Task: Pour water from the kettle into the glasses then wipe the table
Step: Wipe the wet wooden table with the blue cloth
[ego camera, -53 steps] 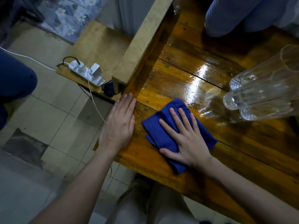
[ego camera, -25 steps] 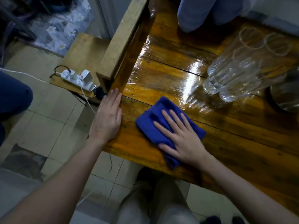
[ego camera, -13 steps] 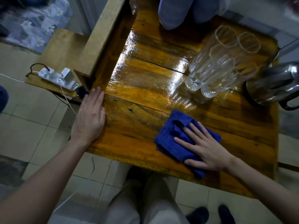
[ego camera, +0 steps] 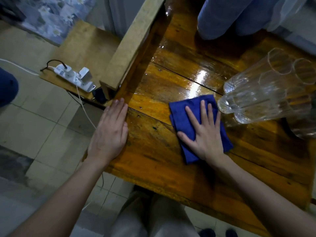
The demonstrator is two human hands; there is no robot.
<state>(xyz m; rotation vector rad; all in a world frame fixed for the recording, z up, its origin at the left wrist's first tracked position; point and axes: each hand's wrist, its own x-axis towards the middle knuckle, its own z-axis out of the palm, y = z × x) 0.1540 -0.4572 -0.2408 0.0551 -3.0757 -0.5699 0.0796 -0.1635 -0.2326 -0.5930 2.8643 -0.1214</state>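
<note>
Wiping cloth on wet wooden tabletop, hands in place.

Blue cloth [ego camera: 184, 120]: folded, deep blue, soft-looking, lying flat mid-tabletop [ego camera: 153, 151], its far right corner just beside the bases of the glasses [ego camera: 266, 93]. Right hand [ego camera: 204, 132]: palm down on the cloth, fingers [ego camera: 203, 108] spread apart and flat, not gripping. Left hand [ego camera: 111, 132]: flat on the tabletop's left edge, fingers together, holding nothing. Glasses: clear, ribbed, clustered at the right. Tabletop: varnished planks, glossy and wet towards the far side. Power strip [ego camera: 75, 77]: white, on a low shelf to the left.
</note>
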